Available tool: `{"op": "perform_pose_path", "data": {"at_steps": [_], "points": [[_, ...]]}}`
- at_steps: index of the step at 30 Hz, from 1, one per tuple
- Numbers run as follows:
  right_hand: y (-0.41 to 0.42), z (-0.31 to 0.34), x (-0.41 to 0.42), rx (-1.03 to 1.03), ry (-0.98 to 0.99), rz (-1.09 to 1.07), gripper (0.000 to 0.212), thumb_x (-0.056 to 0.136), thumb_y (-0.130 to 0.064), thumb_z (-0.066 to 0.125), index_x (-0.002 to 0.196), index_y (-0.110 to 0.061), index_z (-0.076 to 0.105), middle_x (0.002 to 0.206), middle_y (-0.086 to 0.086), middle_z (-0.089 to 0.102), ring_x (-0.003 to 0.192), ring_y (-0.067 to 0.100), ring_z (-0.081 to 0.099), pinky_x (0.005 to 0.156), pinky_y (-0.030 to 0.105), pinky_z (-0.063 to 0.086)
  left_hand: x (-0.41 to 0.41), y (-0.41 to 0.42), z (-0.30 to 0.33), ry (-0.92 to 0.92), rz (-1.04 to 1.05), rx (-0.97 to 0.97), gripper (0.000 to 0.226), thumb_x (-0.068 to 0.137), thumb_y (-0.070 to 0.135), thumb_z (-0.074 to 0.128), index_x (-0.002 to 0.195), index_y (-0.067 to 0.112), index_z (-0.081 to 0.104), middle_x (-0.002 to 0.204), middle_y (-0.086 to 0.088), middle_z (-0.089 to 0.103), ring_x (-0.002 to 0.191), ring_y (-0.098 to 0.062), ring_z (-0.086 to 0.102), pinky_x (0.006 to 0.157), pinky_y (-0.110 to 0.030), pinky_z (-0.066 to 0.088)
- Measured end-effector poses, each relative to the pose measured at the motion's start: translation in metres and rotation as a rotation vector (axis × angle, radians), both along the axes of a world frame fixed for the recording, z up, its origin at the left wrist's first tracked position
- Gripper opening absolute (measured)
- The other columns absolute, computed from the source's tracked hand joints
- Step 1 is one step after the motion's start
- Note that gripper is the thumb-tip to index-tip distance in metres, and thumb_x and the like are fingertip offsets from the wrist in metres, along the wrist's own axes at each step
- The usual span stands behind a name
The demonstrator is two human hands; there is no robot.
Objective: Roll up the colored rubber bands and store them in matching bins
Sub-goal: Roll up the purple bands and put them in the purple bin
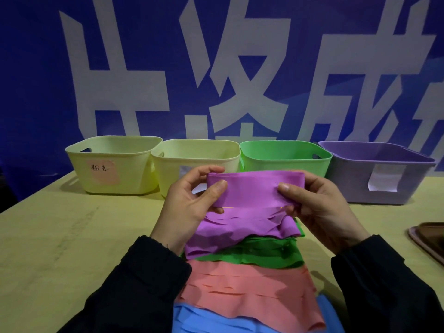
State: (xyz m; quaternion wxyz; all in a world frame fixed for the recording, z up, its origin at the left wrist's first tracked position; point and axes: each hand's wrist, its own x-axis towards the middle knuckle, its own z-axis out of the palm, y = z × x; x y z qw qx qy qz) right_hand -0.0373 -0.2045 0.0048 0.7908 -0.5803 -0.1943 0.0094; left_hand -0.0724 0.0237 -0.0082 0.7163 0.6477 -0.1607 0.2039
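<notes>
Stretching across the pale yellow-green tabletop (60,236), four plastic bins line the far edge before a blue banner with white characters (216,68) — left hand (189,203) and right hand (322,210) both pinch the partly rolled purple rubber band (252,191) above layered bands, near centre.

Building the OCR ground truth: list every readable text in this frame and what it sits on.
"粉色": handwritten on the pink sticker on the leftmost yellow bin.
Blue banner: huge white characters, cropped; only "成" is fairly readable.
White labels on the second yellow bin and purple bin: no legible text.
</notes>
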Motion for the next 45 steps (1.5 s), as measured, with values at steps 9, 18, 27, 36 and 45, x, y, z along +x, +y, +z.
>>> {"op": "perform_pose_path", "data": {"at_steps": [9,18,27,36,45], "points": [[0.000,-0.006,0.004,-0.061,-0.122,-0.165,0.021,0.076,-0.014,0.076,0.094,-0.005,0.078,0.079,0.011,0.074,0.057,0.016,0.065,0.051,0.022,0.053,-0.001,-0.004,-0.002,0.014,-0.005,-0.033,0.032,0.099,0.011,0.059,0.118,0.033,0.071,0.103,0.005,0.065,0.084,-0.009,0.066,0.071,-0.032,0.062],[0.008,-0.011,0.002,-0.089,-0.138,-0.169,0.016,0.080,-0.012,0.073,0.096,-0.008,0.076,0.076,0.005,0.074,0.055,0.014,0.066,0.051,0.024,0.053,0.000,-0.007,-0.002,-0.001,-0.009,-0.031,0.033,0.080,0.019,0.070,0.112,0.018,0.064,0.088,0.012,0.071,0.079,-0.004,0.065,0.061,-0.027,0.059],[0.016,-0.014,0.002,-0.160,-0.150,-0.137,0.013,0.081,-0.016,0.072,0.092,-0.010,0.073,0.065,0.006,0.069,0.049,0.015,0.065,0.046,0.024,0.050,0.003,-0.007,-0.009,-0.016,-0.017,0.057,0.024,0.096,0.013,0.065,0.114,0.028,0.069,0.094,0.008,0.066,0.080,-0.010,0.063,0.069,-0.026,0.058],[0.016,-0.019,0.005,-0.163,-0.148,-0.137,0.008,0.089,-0.007,0.070,0.095,-0.009,0.073,0.069,0.006,0.071,0.051,0.015,0.066,0.047,0.024,0.049,0.006,-0.010,-0.014,0.046,-0.006,0.050,0.028,0.096,0.010,0.064,0.117,0.027,0.068,0.110,-0.001,0.068,0.084,-0.012,0.070,0.079,-0.035,0.062],[0.024,-0.024,0.003,-0.142,-0.128,-0.070,0.009,0.086,-0.007,0.070,0.093,-0.003,0.071,0.068,0.001,0.071,0.055,0.009,0.063,0.049,0.018,0.051,0.002,-0.020,-0.011,0.039,0.014,0.028,0.029,0.088,0.006,0.072,0.111,0.020,0.060,0.093,0.003,0.070,0.074,-0.006,0.066,0.061,-0.022,0.055]]}}
